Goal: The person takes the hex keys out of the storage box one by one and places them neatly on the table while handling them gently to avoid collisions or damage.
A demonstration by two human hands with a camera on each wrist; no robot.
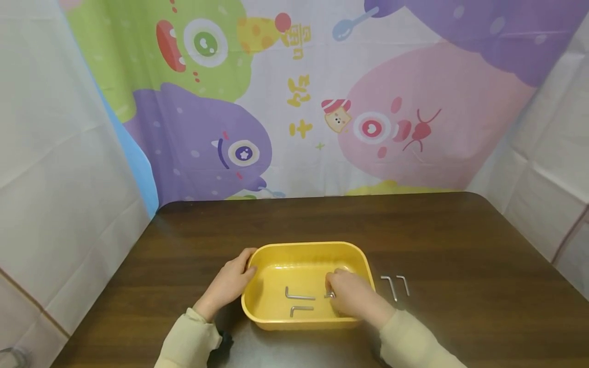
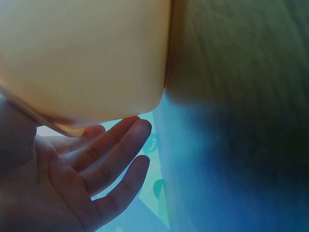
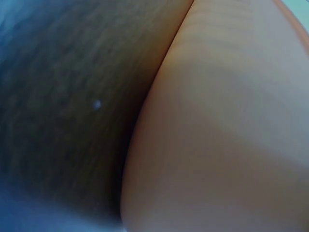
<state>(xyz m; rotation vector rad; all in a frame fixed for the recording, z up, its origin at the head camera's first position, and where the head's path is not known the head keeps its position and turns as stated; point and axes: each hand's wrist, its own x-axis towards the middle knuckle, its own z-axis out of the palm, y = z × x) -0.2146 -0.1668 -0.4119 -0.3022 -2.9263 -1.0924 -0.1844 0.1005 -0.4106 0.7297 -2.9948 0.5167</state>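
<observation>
A yellow rectangular basin (image 1: 280, 278) sits on the table. My left hand (image 1: 232, 280) holds its left rim, thumb over the edge and fingers along the outside. In the left wrist view those fingers (image 2: 104, 166) lie close to the basin's outer wall (image 2: 91, 63). Inside the basin, my right hand (image 1: 349, 294) has curled fingers around a metal hex key (image 1: 329, 295), mostly hidden by the hand. Two L-shaped hex keys lie on the basin floor, a longer hex key (image 1: 300, 297) and a shorter hex key (image 1: 302, 307). The right wrist view shows only the basin's outer wall (image 3: 217, 140).
Two more hex keys, a thicker one (image 1: 392, 289) and a thinner one (image 1: 406, 285), lie on the dark wooden table (image 1: 460, 255) just right of the basin. A cartoon-printed curtain (image 1: 303, 168) hangs behind the table's back edge. White sheeting (image 1: 60, 153) flanks both sides.
</observation>
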